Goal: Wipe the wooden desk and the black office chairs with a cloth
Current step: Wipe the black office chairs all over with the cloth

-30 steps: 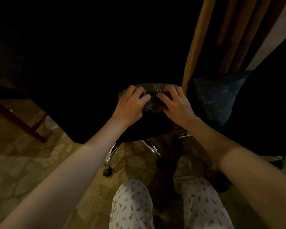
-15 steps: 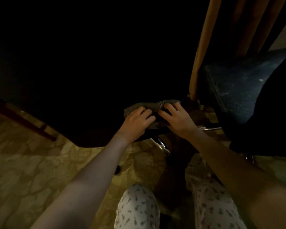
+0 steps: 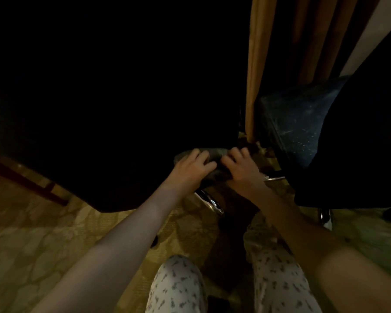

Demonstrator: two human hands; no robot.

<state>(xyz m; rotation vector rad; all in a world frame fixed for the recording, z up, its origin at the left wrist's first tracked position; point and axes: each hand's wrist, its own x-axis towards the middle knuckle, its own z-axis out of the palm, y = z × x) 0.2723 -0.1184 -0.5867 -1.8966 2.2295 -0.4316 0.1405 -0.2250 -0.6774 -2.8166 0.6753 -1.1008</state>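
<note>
Hands side by side, nearly touching: left hand and right hand each curl fingers over crumpled grey cloth, pressed to lower edge of large black office chair. Cloth's long axis runs left–right; neither hand nearer. Chair's bulk lies ahead, leftward.

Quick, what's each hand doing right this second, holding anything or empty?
Left hand: closed, gripping one end of the crumpled grey cloth.
Right hand: closed, gripping the same cloth's other end.
</note>
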